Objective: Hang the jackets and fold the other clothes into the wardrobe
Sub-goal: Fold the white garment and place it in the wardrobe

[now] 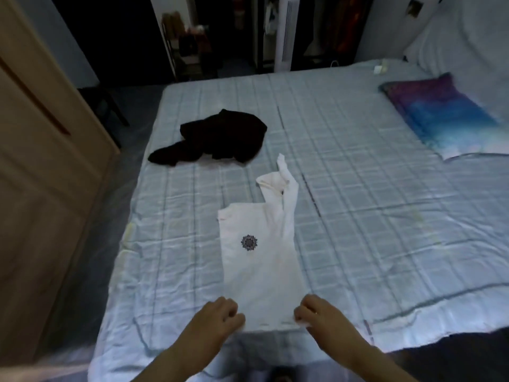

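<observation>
White shirt [259, 260]: folded lengthwise, flat on bed [358, 216], near edge
Left hand [220, 312]: grips hem's left corner
Right hand [314, 312]: pinches hem's right corner
Black garment [217, 142]: crumpled, beyond shirt

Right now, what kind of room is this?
Most likely a bedroom: a wide bed with a checked sheet, a pillow at its far right, and a white shirt spread on it, its hem held by the left hand and right hand. A black garment lies beyond.
</observation>
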`<act>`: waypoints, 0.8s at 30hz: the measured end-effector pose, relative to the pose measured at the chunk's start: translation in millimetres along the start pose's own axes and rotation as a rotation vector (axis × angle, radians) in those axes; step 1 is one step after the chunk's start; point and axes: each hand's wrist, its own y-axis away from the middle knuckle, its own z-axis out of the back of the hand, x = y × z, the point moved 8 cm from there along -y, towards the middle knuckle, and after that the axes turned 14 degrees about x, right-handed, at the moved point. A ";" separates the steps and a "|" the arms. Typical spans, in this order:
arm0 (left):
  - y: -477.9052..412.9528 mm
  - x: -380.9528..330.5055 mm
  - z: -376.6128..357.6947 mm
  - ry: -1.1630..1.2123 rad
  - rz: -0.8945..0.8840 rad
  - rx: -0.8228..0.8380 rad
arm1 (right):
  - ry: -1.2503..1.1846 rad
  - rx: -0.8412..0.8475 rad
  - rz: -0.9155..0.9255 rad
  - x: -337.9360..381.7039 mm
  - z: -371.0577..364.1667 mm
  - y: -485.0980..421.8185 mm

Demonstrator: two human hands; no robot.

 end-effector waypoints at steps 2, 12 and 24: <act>12.0 -3.6 -24.0 0.039 -0.001 0.025 | -0.016 0.047 -0.044 2.4 -24.2 7.7; 36.2 -11.3 -98.3 0.150 0.019 0.272 | 0.060 0.516 -0.325 0.2 -125.6 13.0; -18.3 71.0 -39.4 0.208 0.318 0.115 | -0.041 0.071 -0.423 -43.7 -24.8 -52.3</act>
